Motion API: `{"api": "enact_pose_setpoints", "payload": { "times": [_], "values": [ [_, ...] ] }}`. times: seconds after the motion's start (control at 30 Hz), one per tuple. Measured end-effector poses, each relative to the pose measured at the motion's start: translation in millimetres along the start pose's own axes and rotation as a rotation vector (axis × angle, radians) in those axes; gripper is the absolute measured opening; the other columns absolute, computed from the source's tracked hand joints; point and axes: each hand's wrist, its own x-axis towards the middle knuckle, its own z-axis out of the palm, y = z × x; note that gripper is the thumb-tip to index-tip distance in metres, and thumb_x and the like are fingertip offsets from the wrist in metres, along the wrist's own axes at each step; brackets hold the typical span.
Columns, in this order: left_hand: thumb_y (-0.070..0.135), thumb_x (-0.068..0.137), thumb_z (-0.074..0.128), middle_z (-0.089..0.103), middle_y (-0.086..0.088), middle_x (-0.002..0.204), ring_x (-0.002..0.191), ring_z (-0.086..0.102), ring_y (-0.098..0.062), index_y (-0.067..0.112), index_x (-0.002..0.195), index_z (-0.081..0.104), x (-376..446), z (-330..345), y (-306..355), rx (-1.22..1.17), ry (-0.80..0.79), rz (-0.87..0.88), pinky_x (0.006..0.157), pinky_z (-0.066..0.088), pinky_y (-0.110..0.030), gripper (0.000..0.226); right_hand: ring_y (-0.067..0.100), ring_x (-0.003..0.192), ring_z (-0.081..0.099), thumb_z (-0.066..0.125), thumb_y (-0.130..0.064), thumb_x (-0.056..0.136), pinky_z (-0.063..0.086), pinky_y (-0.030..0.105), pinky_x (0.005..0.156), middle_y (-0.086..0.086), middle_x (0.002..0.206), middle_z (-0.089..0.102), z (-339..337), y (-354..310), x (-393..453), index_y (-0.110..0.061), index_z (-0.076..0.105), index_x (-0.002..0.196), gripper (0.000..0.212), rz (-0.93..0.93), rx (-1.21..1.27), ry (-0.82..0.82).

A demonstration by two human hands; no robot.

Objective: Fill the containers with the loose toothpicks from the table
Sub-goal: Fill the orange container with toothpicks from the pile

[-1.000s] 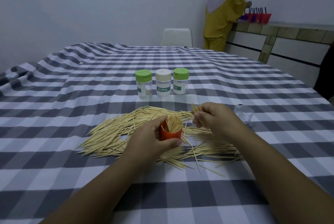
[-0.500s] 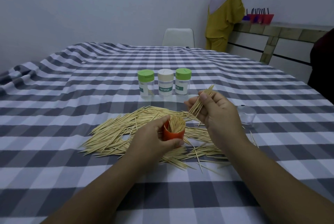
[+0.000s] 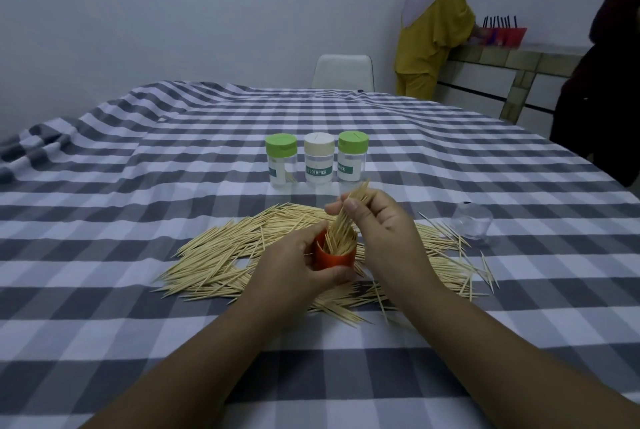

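- Gripping the orange container (image 3: 334,257), the left hand (image 3: 294,269) curls its fingers round it, above the toothpick pile (image 3: 242,252).
- The right hand (image 3: 377,224) pinches a toothpick bundle (image 3: 346,217), lower tips inside that container.
- Three lidded jars (image 3: 318,163) stand beyond the pile; a clear cup (image 3: 471,222) lies right of it.

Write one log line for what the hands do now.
left hand: holds orange container | right hand: lowers toothpick bunch in | pile: remains

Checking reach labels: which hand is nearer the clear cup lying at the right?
Right. The right hand is left of the clear cup; the left hand sits farther left, holding the orange container.
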Motion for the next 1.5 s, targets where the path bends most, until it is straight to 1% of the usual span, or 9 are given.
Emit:
{"api": "enact_pose_setpoints", "payload": {
  "times": [0.13,0.37,0.53,0.67,0.8,0.97,1.1,1.23,1.5],
  "values": [
    [0.039,0.065,0.081,0.061,0.011,0.119,0.107,0.059,-0.007,0.030,0.139,0.044,1.5,-0.3,-2.3,0.052,0.012,0.018,0.094,0.051,-0.032,0.083,0.004,0.088,0.066,0.048,-0.021,0.096,0.054,0.019,0.072,-0.006,0.099,0.070,2.0,4.2,-1.3,-0.024,0.060,0.098,0.012,0.030,-0.015,-0.064],
    [0.035,0.067,0.081,0.060,0.010,0.121,0.110,0.058,-0.007,0.029,0.139,0.044,0.9,-0.4,-1.5,0.046,0.009,0.026,0.096,0.050,-0.032,0.081,-0.003,0.103,0.059,0.047,-0.023,0.097,0.050,0.019,0.088,-0.014,0.109,0.066,1.1,3.5,-3.0,-0.040,0.055,0.109,0.023,-0.020,-0.109,-0.089],
    [0.031,0.072,0.077,0.066,0.013,0.101,0.094,0.063,-0.004,0.034,0.121,0.058,0.4,-1.0,-0.1,0.080,0.032,0.076,0.086,0.054,-0.033,0.053,0.000,0.130,0.034,0.047,-0.023,0.097,0.023,0.024,0.111,-0.012,0.135,0.051,1.0,9.8,-2.9,-0.022,0.060,0.124,0.030,-0.027,-0.435,-0.176],
    [0.033,0.069,0.077,0.067,0.014,0.097,0.089,0.064,0.000,0.034,0.114,0.061,-1.3,-1.5,3.1,0.037,0.022,0.059,0.083,0.055,-0.028,0.049,-0.016,0.118,0.037,0.047,-0.028,0.097,0.024,0.006,0.101,-0.015,0.133,0.051,-1.5,6.7,-3.7,-0.026,0.056,0.128,0.033,-0.093,-0.420,-0.128],
    [0.033,0.065,0.077,0.068,0.016,0.090,0.086,0.065,0.000,0.043,0.093,0.061,-2.1,-2.9,4.3,0.012,0.025,0.069,0.081,0.056,-0.030,0.034,-0.002,0.128,0.036,0.057,-0.031,0.091,0.026,0.028,0.109,-0.014,0.132,0.053,-3.7,10.4,-2.5,-0.029,0.066,0.116,0.026,-0.146,-0.527,-0.126],
    [0.032,0.067,0.080,0.067,0.017,0.100,0.094,0.063,0.000,0.046,0.109,0.056,-2.8,-2.7,5.8,0.039,0.018,0.063,0.083,0.054,-0.023,0.050,-0.002,0.109,0.048,0.060,-0.024,0.088,0.046,0.038,0.095,-0.026,0.107,0.054,-5.0,10.4,-2.2,-0.034,0.065,0.090,0.011,-0.129,-0.465,-0.010],
    [0.031,0.071,0.078,0.069,0.012,0.096,0.089,0.065,-0.003,0.029,0.114,0.062,-2.7,-2.1,3.9,0.065,0.029,0.035,0.080,0.056,-0.029,0.046,-0.006,0.114,0.044,0.057,-0.040,0.083,0.037,0.038,0.102,-0.027,0.112,0.053,-1.7,10.0,-3.8,-0.040,0.062,0.101,0.019,-0.248,-0.495,-0.075],
    [0.025,0.076,0.071,0.068,0.010,0.089,0.081,0.063,-0.004,0.026,0.109,0.062,-3.2,-2.5,5.4,0.129,0.044,0.048,0.065,0.048,-0.019,0.034,0.002,0.121,0.041,0.057,-0.041,0.083,0.033,0.046,0.104,-0.015,0.122,0.055,5.5,16.9,-2.9,-0.036,0.063,0.115,0.033,-0.337,-0.634,-0.079],
    [0.022,0.074,0.074,0.069,0.010,0.084,0.076,0.064,-0.002,0.024,0.096,0.063,-3.5,-2.0,5.3,0.105,0.037,0.034,0.066,0.053,-0.021,0.025,-0.008,0.114,0.035,0.059,-0.020,0.085,0.019,0.026,0.097,-0.012,0.099,0.068,8.1,18.2,2.7,-0.029,0.066,0.113,0.031,-0.470,-0.622,-0.027]
  ]
}}
